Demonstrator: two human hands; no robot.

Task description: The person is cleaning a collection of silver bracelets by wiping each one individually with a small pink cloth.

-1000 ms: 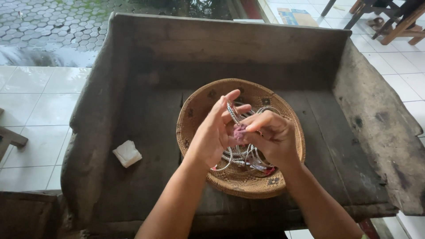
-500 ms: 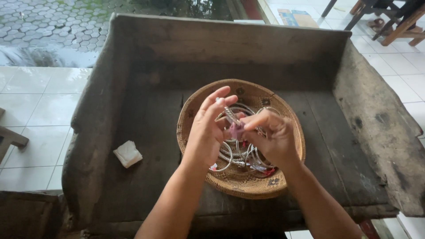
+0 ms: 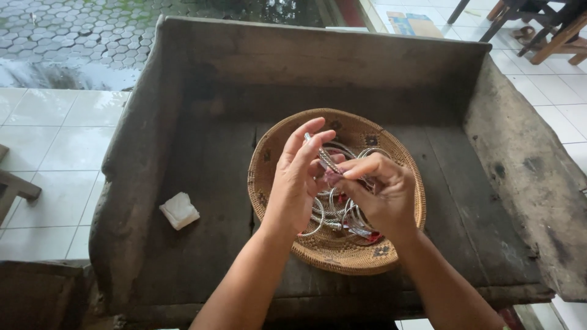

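Left hand (image 3: 298, 186) raised over the woven basket (image 3: 269, 160), fingers (image 3: 310, 145) clenched around one silver bangle (image 3: 328, 160), held tilted just above the rest; right hand (image 3: 380, 194) beside it, fingers pinched on a small pink cloth (image 3: 332, 177) pressed against that same bangle; both hands touching at the bangle, over the middle of the basket. Heap of other bangles (image 3: 333, 214) lying in the basket under the hands, some with red tags showing at the near side; basket resting on the dark wooden desk (image 3: 202, 201), a worn trough-like piece with raised sides; a folded white pad (image 3: 179, 211) lying on the desk to the left, well apart from the basket; white tiled floor (image 3: 55, 146) around, wet paving (image 3: 73, 36) beyond it.

Likely risks, judged from the grip: bangle held only at its rim by fingertips, so a hard rub with the cloth could twist it loose and drop it into the heap, knocking or scratching the others; small cloth pinched by two or three fingers, liable to slip out; basket shallow and near the front edge of the desk, so a downward push from either wrist could tip it and spill bangles towards the floor.
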